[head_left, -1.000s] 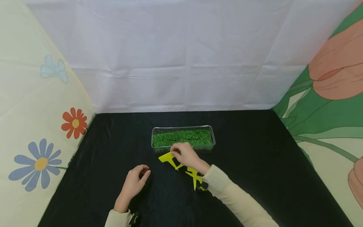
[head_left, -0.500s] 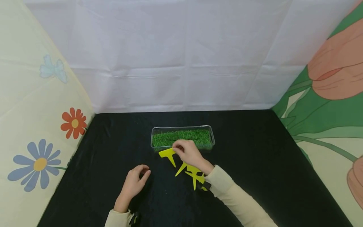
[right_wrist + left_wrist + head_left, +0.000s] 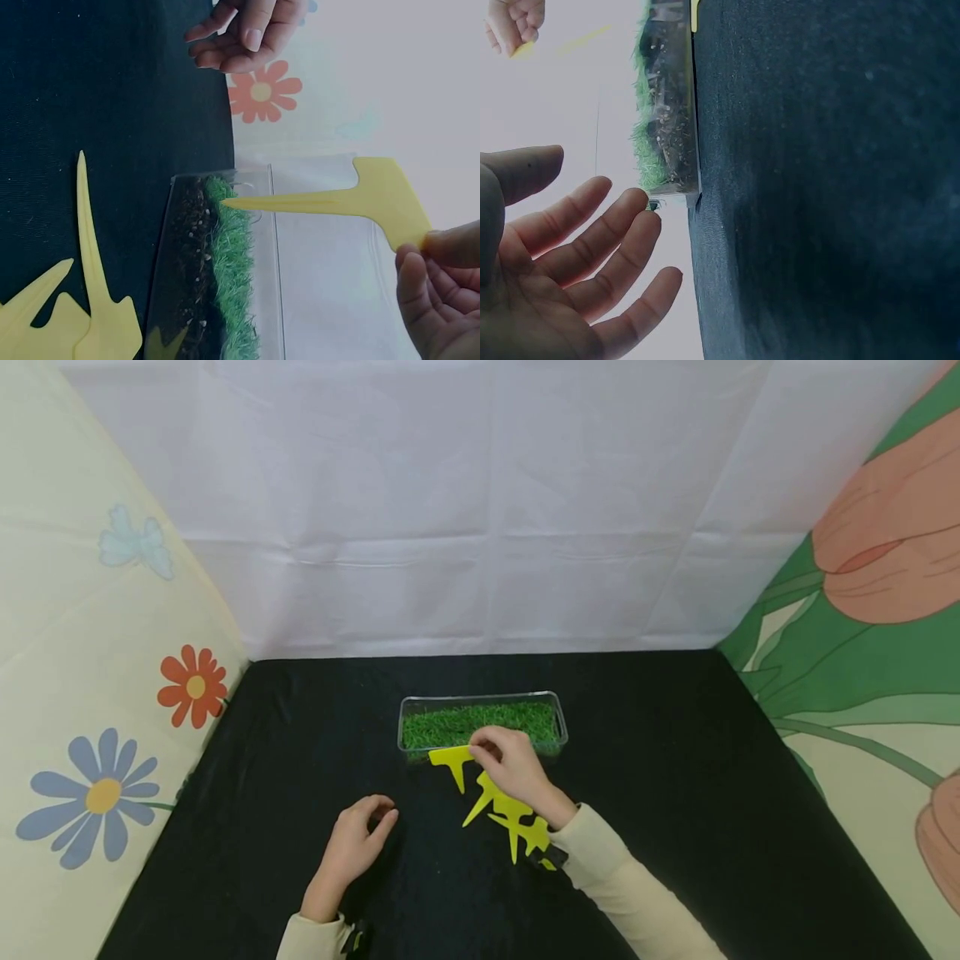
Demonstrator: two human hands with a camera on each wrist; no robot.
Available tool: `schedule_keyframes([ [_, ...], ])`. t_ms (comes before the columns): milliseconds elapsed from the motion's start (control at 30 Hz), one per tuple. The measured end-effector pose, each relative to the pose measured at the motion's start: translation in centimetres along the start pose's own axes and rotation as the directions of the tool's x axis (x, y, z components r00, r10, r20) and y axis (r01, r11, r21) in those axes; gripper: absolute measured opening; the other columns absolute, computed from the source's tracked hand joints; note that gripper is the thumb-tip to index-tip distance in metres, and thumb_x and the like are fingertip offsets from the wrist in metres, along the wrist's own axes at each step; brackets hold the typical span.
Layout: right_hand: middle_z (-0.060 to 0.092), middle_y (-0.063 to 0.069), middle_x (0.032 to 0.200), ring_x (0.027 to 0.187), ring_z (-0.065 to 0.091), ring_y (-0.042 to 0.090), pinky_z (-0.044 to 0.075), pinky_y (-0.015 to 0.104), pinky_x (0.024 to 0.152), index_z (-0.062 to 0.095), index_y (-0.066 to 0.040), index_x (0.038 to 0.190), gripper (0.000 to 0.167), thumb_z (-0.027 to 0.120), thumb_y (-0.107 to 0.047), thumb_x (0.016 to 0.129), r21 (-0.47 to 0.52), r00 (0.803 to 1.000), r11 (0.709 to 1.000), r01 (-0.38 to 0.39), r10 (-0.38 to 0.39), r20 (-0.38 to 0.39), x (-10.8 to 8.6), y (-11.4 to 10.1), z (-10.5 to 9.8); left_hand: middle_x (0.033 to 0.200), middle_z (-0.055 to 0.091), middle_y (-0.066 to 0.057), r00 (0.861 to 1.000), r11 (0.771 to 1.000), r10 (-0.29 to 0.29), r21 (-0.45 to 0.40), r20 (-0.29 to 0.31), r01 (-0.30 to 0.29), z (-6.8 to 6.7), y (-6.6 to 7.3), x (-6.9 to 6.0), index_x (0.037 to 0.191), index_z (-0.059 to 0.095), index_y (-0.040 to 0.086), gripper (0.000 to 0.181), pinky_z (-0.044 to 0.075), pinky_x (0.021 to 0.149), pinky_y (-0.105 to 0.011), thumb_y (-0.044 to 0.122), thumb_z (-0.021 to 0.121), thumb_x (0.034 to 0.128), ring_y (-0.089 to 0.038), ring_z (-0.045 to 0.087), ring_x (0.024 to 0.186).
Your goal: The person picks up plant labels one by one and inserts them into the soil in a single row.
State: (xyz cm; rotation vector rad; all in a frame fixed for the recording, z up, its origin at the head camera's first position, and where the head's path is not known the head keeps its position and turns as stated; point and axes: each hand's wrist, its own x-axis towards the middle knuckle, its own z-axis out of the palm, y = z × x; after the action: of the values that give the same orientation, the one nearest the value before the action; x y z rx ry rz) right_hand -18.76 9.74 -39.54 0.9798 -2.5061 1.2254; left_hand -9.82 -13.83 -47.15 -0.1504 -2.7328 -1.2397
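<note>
Between thumb and fingertips my right hand (image 3: 517, 770) pinches a yellow T-shaped plant label (image 3: 450, 758) by one end of its head. In the right wrist view the label (image 3: 390, 199) has its pointed stem toward the grass. Behind it stands a clear plastic box (image 3: 558, 714) of green grass (image 3: 480, 720) over dark soil (image 3: 191, 255). Beneath the right wrist, several more yellow plant labels (image 3: 512, 818) lie overlapping on the black cloth, partly hidden by the arm. My left hand (image 3: 358, 839) is idle, its fingers loosely bent around nothing, left of the labels.
Black cloth (image 3: 315, 718) covers the table. A white sheet (image 3: 480, 510) hangs behind it. Flower-printed cloths stand at the left (image 3: 75, 610) and right (image 3: 892, 635) sides.
My right hand has risen and moved slightly right with the plant label, toward the box's front rim. More of the labels on the table shows. My left hand has stayed put.
</note>
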Motion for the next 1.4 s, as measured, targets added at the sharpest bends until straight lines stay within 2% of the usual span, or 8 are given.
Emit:
schedule_keyframes([
  [333, 0.060, 0.001, 0.075, 0.056, 0.049, 0.006, 0.043, 0.021, 0.052, 0.064, -0.006, 0.084, 0.005, 0.062, -0.001, 0.084, -0.020, 0.997, 0.999, 0.026, -0.027, -0.071, -0.9, 0.6, -0.4, 0.082, 0.060, 0.001, 0.999, 0.999, 0.041, -0.001, -0.012, -0.041, 0.0, -0.1, 0.3, 0.093, 0.064, 0.004, 0.009, 0.048, 0.065, -0.036, 0.007, 0.063, 0.0854, -0.013, 0.056, 0.073],
  [667, 0.060, 0.000, 0.074, 0.054, 0.048, 0.004, 0.042, 0.021, 0.050, 0.064, -0.006, 0.084, 0.007, 0.063, 0.001, 0.083, -0.008, 0.994, 0.999, 0.042, -0.043, -0.096, -1.3, 1.1, -0.6, 0.078, 0.057, 0.006, 0.985, 0.986, 0.164, -0.012, -0.058, -0.165, -0.4, 0.8, 1.5, 0.087, 0.063, 0.007, 0.004, 0.047, 0.062, -0.029, 0.005, 0.064, 0.0841, -0.008, 0.054, 0.069],
  [867, 0.061, 0.001, 0.075, 0.056, 0.051, 0.005, 0.044, 0.020, 0.051, 0.064, -0.006, 0.084, 0.008, 0.063, 0.002, 0.082, -0.008, 0.994, 1.000, 0.024, -0.025, -0.105, -1.6, 1.0, -0.7, 0.077, 0.054, 0.009, 0.971, 0.972, 0.230, -0.025, -0.067, -0.232, -0.8, 1.7, 2.1, 0.082, 0.060, 0.014, 0.015, 0.049, 0.062, -0.030, 0.000, 0.066, 0.0808, -0.006, 0.053, 0.068],
  [1067, 0.061, 0.001, 0.076, 0.057, 0.052, 0.005, 0.044, 0.020, 0.052, 0.064, -0.006, 0.084, 0.008, 0.064, 0.002, 0.082, -0.007, 0.994, 1.000, 0.011, -0.011, -0.106, -1.7, 1.0, -0.7, 0.079, 0.055, 0.006, 0.958, 0.960, 0.279, -0.017, -0.066, -0.280, -1.0, 2.7, 3.1, 0.089, 0.060, 0.010, 0.015, 0.050, 0.063, -0.032, 0.000, 0.066, 0.0802, -0.007, 0.053, 0.069],
  [1267, 0.061, 0.001, 0.075, 0.056, 0.052, 0.005, 0.045, 0.020, 0.052, 0.064, -0.005, 0.083, 0.005, 0.063, -0.001, 0.083, -0.005, 0.994, 1.000, 0.020, -0.020, -0.105, -1.8, 0.8, -0.8, 0.084, 0.058, 0.001, 0.957, 0.958, 0.284, -0.032, -0.057, -0.286, -1.0, 3.5, 3.8, 0.101, 0.059, 0.004, 0.021, 0.051, 0.066, -0.036, 0.000, 0.065, 0.0814, -0.011, 0.056, 0.074],
  [1400, 0.061, 0.000, 0.075, 0.056, 0.052, 0.005, 0.044, 0.020, 0.051, 0.064, -0.006, 0.083, 0.005, 0.063, -0.001, 0.083, 0.001, 0.995, 1.000, 0.018, -0.018, -0.101, -1.8, 0.8, -0.9, 0.086, 0.059, -0.001, 0.953, 0.954, 0.299, -0.014, -0.053, -0.300, -1.0, 3.9, 4.2, 0.104, 0.059, 0.003, 0.023, 0.051, 0.067, -0.033, 0.002, 0.065, 0.0821, -0.013, 0.058, 0.076],
])
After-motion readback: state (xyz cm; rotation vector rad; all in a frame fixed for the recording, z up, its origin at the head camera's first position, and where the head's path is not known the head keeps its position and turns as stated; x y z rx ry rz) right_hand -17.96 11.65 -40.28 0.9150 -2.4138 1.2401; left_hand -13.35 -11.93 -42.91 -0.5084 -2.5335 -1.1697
